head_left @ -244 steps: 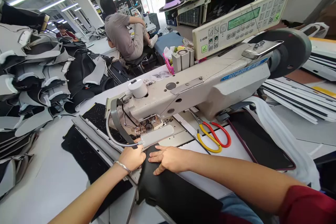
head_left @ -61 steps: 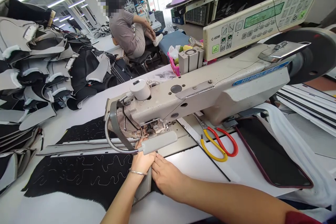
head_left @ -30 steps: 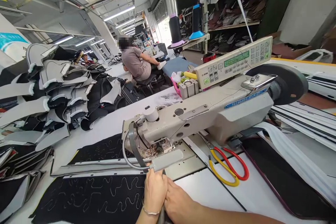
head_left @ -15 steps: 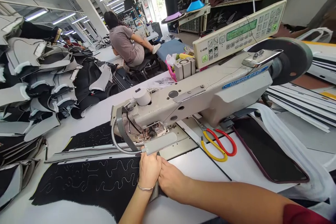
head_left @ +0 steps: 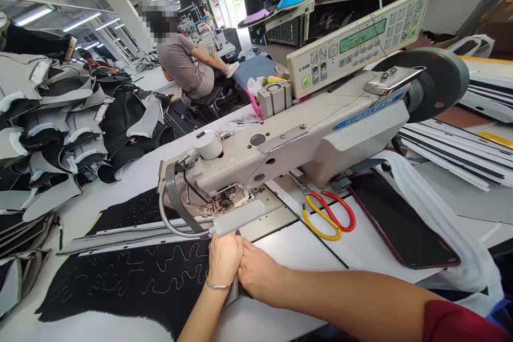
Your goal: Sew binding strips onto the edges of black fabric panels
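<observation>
Stretching lengthwise across lower left, black fabric [head_left: 120, 284] reaches my nearer left hand [head_left: 224, 262]; whether my curled fingers [head_left: 245, 257] pinch it, I cannot tell.

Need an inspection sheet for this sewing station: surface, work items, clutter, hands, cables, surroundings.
Surface: white table, partly covered.
Work items: black fabric with wavy stitching spread on the table; sewing machine beside it.
Clutter: scissors and a dark-screened device, both right of the hands.
Hands: left hand and right hand meet at a grey piece; grip hidden.
Cables: flexible metal conduit loops at the machine's front end.
Surroundings: piled grey-and-black pieces at left; seated person behind.
</observation>
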Demonstrator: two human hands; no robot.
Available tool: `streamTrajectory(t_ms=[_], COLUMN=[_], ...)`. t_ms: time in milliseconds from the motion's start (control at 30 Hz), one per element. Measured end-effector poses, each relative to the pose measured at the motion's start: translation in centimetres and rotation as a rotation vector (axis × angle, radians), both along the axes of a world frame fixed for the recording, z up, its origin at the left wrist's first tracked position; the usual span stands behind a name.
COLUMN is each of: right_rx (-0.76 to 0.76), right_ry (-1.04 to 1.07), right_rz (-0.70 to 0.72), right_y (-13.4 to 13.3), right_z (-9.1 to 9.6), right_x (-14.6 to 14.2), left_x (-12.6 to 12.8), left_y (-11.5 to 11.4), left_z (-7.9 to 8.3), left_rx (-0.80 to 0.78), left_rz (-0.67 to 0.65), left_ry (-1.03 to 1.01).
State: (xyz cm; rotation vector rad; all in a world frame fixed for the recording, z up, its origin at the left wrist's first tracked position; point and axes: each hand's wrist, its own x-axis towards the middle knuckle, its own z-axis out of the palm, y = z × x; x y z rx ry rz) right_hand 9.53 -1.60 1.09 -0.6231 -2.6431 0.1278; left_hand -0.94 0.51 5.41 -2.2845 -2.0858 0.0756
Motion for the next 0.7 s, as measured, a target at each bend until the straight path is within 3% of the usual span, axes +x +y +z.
streamTrajectory(t_ms=[300,700], right_rx=[0.022,0.037], right_ry=[0.024,0.057], right_rz=[-0.01,-0.035], right_y=[-0.07,-0.1], right_z=[-0.31,-0.32], right_x=[-0.06,-0.2], left_x=[-0.13,0.15], left_y=[-0.42,-0.63], left_z=[-0.57,-0.58], left_rx=[0.052,0.064], left_rz=[-0.089,-0.105], left_ry=[0.023,-0.032])
